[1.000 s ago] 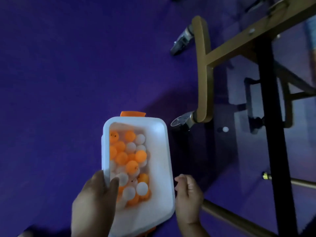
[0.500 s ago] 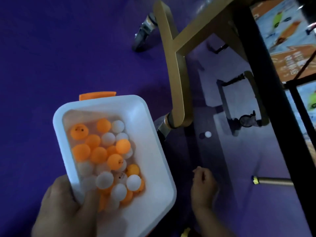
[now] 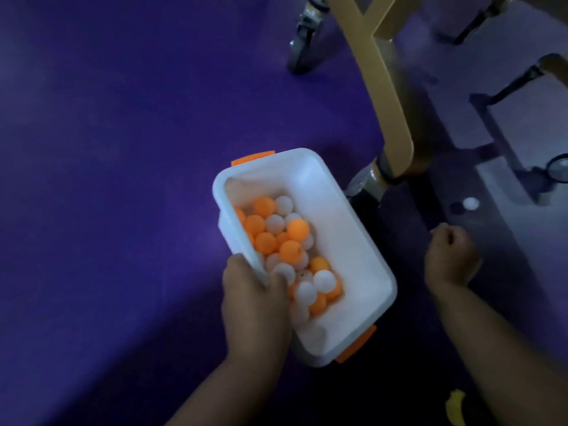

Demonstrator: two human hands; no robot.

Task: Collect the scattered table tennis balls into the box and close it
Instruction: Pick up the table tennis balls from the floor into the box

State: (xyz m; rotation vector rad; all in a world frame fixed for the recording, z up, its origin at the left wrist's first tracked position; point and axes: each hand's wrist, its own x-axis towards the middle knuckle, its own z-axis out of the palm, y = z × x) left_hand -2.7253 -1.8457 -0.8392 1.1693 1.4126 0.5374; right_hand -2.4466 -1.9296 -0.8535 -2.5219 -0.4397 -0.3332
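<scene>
Setting: purple floor (image 3: 123,179), seen from above, beside the gold-coloured wheeled leg (image 3: 390,118) of a table tennis table.
Box: open white plastic box (image 3: 347,241) with orange latches, no lid in view, held tilted above the floor and roughly half filled with orange and white balls (image 3: 285,247).
Left hand: left hand (image 3: 255,302) grips the box's long near wall, thumb outside, fingers (image 3: 279,281) curled over the rim and clamped on it, their tips touching the balls inside.
Right hand: right hand (image 3: 451,256) is low over the floor, to the right of the box and apart from it; the fingers are curled together in a loose fist. Whether anything lies inside the fist cannot be told in this dim, blurred view.
Stray ball: one white ball (image 3: 470,203) lies on the floor just beyond the right hand, near the castor wheel (image 3: 362,186) of the leg.
Step in hand: collecting; judged to be the reach for the stray ball.
Next move calls for: opening the fingers, pinching the light ball without nudging it away, then carrying it left into the box.
Remaining: further search, then fitting the lid.
</scene>
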